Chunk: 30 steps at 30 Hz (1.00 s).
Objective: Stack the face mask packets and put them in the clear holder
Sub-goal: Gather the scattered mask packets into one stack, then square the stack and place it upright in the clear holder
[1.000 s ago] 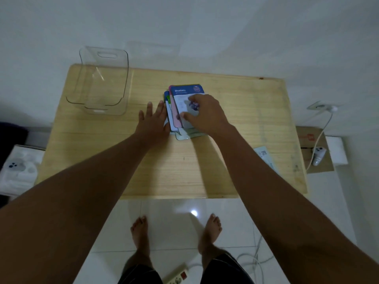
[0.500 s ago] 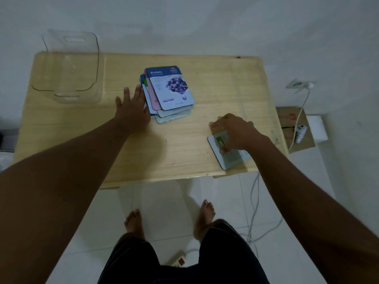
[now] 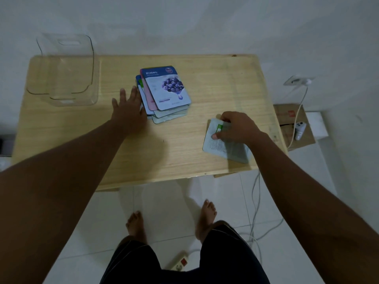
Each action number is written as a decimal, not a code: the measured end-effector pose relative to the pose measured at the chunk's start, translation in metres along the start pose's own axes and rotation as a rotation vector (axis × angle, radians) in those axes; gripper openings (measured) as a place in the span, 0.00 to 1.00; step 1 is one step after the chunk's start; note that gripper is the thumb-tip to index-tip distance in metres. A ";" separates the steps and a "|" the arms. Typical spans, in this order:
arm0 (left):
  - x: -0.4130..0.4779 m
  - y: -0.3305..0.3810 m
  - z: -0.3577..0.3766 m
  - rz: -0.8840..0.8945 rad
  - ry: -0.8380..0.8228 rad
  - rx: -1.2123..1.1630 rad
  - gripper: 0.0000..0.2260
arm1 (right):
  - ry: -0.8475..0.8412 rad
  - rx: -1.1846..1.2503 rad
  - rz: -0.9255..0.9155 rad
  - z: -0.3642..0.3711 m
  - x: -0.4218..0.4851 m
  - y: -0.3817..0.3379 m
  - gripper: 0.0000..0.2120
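A fanned stack of face mask packets [image 3: 166,93] lies at the middle of the wooden table [image 3: 184,156], a blueberry packet on top. My left hand [image 3: 128,108] rests flat and open against the stack's left edge. A single pale packet [image 3: 221,146], back side up, lies near the table's front right corner. My right hand [image 3: 235,128] pinches its far end between thumb and fingers. The clear holder [image 3: 65,72] stands empty at the table's back left corner.
A white wall runs behind the table. Right of the table, a cardboard box [image 3: 295,124] with a white controller sits on the floor, and a cable hangs from a wall socket [image 3: 297,80]. A power strip [image 3: 180,263] and my bare feet are below the table's front edge.
My right hand left the stack and went to the single packet at the front right, then closed on it and slid it slightly up and left. My left hand stayed beside the stack.
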State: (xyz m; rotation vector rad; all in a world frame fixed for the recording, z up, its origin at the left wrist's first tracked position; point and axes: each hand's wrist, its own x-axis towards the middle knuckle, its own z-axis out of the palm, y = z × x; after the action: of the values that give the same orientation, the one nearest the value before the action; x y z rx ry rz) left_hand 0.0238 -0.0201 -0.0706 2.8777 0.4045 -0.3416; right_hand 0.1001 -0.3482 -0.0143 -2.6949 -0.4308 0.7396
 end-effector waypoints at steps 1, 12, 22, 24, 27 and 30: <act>0.000 0.000 -0.001 0.002 0.002 -0.005 0.29 | 0.029 0.040 0.002 -0.001 0.003 0.001 0.19; -0.001 -0.001 -0.001 0.002 -0.002 -0.046 0.30 | 0.443 0.315 -0.070 -0.054 0.057 -0.059 0.14; 0.002 -0.002 -0.004 -0.011 -0.028 -0.108 0.31 | 0.378 0.209 -0.138 -0.026 0.107 -0.187 0.14; 0.003 -0.004 -0.005 -0.019 -0.047 -0.101 0.31 | 0.322 0.204 -0.140 -0.013 0.113 -0.203 0.15; 0.004 -0.004 -0.005 -0.029 -0.069 -0.104 0.31 | 0.268 0.152 -0.173 0.003 0.115 -0.216 0.19; 0.005 -0.007 -0.005 -0.026 -0.075 -0.106 0.31 | 0.250 0.163 -0.203 0.012 0.111 -0.211 0.24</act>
State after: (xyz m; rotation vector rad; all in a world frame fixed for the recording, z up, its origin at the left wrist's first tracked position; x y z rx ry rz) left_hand 0.0276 -0.0114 -0.0679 2.7499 0.4341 -0.4177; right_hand 0.1420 -0.1141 0.0062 -2.5006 -0.5449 0.3594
